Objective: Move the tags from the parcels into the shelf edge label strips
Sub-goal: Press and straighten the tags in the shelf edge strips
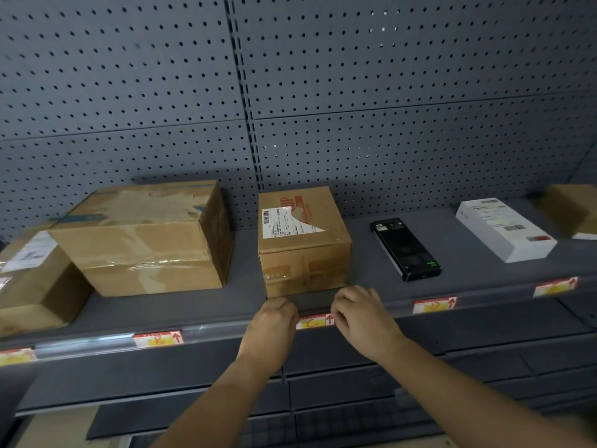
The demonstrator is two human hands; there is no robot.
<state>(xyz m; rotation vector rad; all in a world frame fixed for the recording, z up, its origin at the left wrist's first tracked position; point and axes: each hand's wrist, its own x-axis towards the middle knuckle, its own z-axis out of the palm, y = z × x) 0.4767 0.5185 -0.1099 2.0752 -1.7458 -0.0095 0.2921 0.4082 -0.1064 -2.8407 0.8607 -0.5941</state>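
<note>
A red, white and yellow tag (pixel 315 321) marked "C" sits in the clear label strip (pixel 210 333) along the shelf's front edge, below a small cardboard parcel (pixel 302 240). My left hand (pixel 274 321) pinches the tag's left end and my right hand (pixel 358 313) pinches its right end. Further tags sit in the strip: one (pixel 158 339) left of my hands, one (pixel 16 355) at the far left, one (pixel 434 304) to the right, and one (pixel 554 286) at the far right.
On the grey shelf (pixel 371 270) stand a large taped carton (pixel 145 237), a carton (pixel 29 279) at the far left, a black flat box (pixel 405 248), a white box (pixel 504 227) and another carton (pixel 575 208). A perforated back panel (pixel 290 92) rises behind.
</note>
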